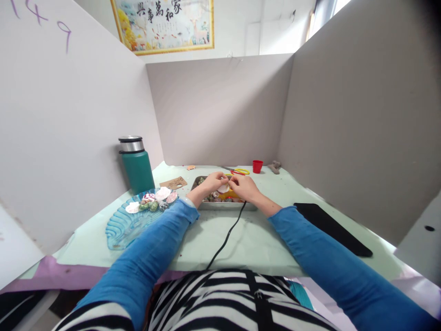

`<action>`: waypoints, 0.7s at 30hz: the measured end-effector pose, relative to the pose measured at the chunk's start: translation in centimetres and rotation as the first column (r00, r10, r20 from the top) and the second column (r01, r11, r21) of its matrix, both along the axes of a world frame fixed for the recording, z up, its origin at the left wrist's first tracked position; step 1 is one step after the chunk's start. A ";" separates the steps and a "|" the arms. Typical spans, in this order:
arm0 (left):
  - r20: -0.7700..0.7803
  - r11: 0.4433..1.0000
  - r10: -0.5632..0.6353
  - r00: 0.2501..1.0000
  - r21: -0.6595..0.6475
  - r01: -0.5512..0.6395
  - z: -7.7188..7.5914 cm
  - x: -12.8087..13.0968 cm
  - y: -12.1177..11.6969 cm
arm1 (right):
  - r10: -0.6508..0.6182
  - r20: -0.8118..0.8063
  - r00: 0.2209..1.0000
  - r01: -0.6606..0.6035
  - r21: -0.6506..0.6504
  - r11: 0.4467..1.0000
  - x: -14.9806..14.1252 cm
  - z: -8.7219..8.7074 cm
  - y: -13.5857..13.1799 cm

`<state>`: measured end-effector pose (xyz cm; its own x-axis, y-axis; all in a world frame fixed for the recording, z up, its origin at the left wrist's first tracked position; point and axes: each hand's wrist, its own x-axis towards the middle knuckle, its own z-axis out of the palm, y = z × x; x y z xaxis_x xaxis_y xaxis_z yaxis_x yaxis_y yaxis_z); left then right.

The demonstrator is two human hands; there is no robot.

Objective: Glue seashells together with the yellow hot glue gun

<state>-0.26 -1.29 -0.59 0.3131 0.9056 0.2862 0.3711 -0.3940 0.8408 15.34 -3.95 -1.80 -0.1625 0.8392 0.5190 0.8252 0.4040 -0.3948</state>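
My left hand [216, 181] is closed in a pinch on a pale seashell [223, 188], held above a shallow metal tray [220, 206]. Close beside it, my right hand [243, 186] has its fingertips pinched at the shell's upper right edge; what lies between them is too small to make out. Under the hands, the tray holds several small shells [214, 197] and a yellow-orange tool [234, 194], partly hidden. A black cord [227, 236] runs from the tray toward my body.
To the left, a blue shell-shaped glass plate [119, 230] carries several shells [162, 193]. Behind it stands a green bottle [138, 170] near a brown card [174, 183]. Scissors [240, 171], a red cup [257, 166] and a grey piece [274, 167] lie at the back. A black mat [330, 227] lies right.
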 end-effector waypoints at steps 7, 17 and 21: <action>-0.014 1.000 0.001 1.000 -0.003 -0.001 0.0 0.0 0.1 | 0.004 -0.006 1.000 -0.004 -0.011 1.000 0.0 0.0 0.0; -0.023 0.999 0.003 1.000 0.033 -0.003 -0.2 -0.1 0.4 | -0.003 0.002 1.000 0.003 -0.012 1.000 0.0 0.0 -0.1; -0.021 1.000 -0.008 1.000 0.018 0.008 -0.2 -0.1 0.4 | -0.004 0.010 1.000 0.004 -0.012 1.000 0.0 0.0 -0.1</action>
